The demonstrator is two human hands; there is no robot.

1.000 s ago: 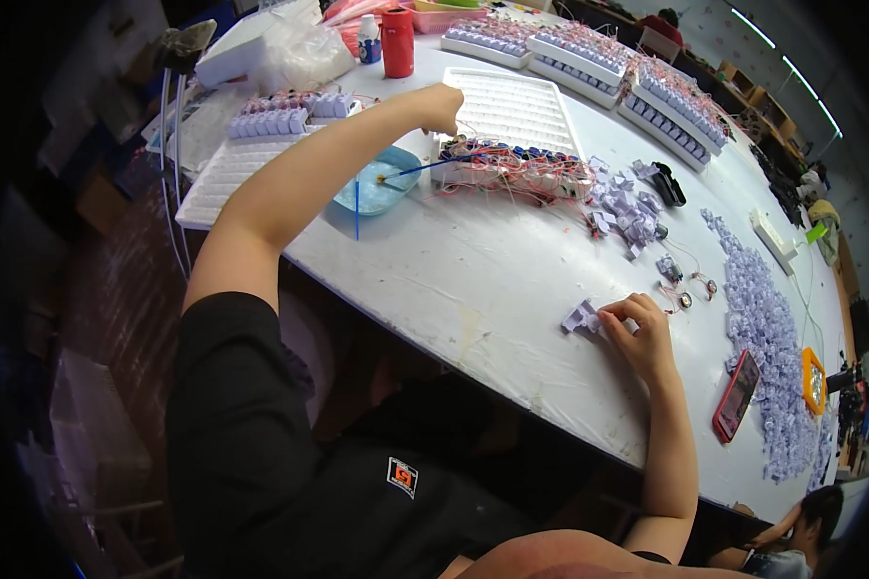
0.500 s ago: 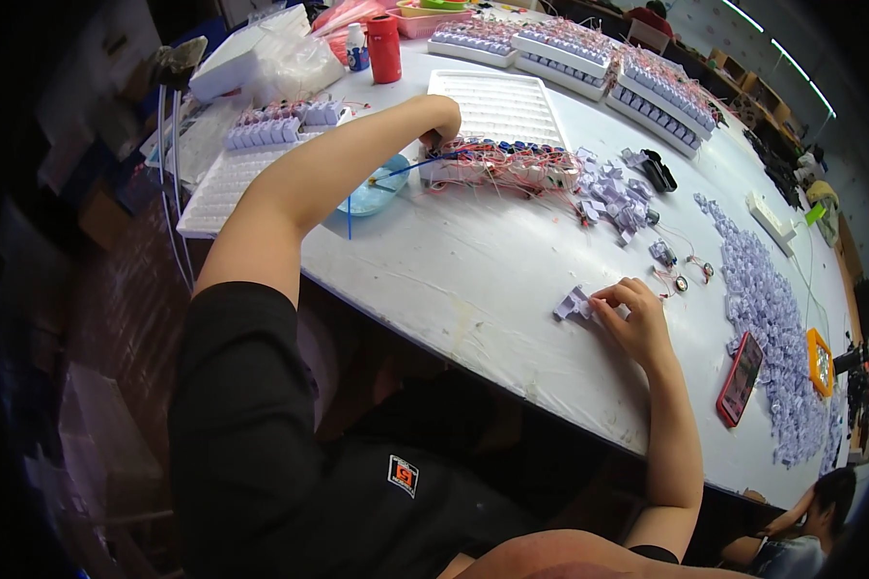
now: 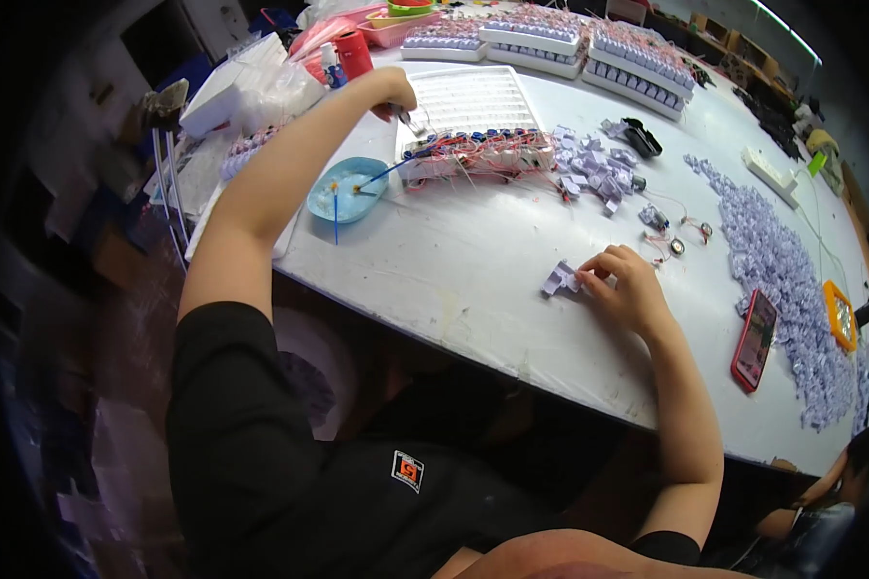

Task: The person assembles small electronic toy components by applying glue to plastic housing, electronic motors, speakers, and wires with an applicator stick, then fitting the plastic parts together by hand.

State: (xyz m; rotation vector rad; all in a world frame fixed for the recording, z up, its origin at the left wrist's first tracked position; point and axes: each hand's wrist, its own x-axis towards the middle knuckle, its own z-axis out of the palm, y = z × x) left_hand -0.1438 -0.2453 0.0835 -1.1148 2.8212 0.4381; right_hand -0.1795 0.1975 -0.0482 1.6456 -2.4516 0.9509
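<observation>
At the far left of the table my left hand [image 3: 394,95] is closed on a small wired part [image 3: 415,122], too blurred to make out fully. The hand hovers by the left end of a row of parts with red and blue wires [image 3: 478,154], which lies along the near edge of a white ridged tray [image 3: 473,96]. Nearer to me, my right hand [image 3: 630,289] pinches the edge of a small pale lilac plastic piece [image 3: 560,279] between thumb and fingertips, low over the tabletop.
A blue bowl [image 3: 367,214] with two thin blue sticks stands left of the wired row. Loose lilac pieces [image 3: 603,174], a black case [image 3: 641,138] and small round wired parts [image 3: 677,247] lie to the right. Beyond are a red phone [image 3: 754,341] and a large lilac heap [image 3: 777,270].
My left hand has drawn away from the wired row, up and to the left, with the small wired part now showing below it. My right hand keeps its pinch; the view has shifted slightly.
</observation>
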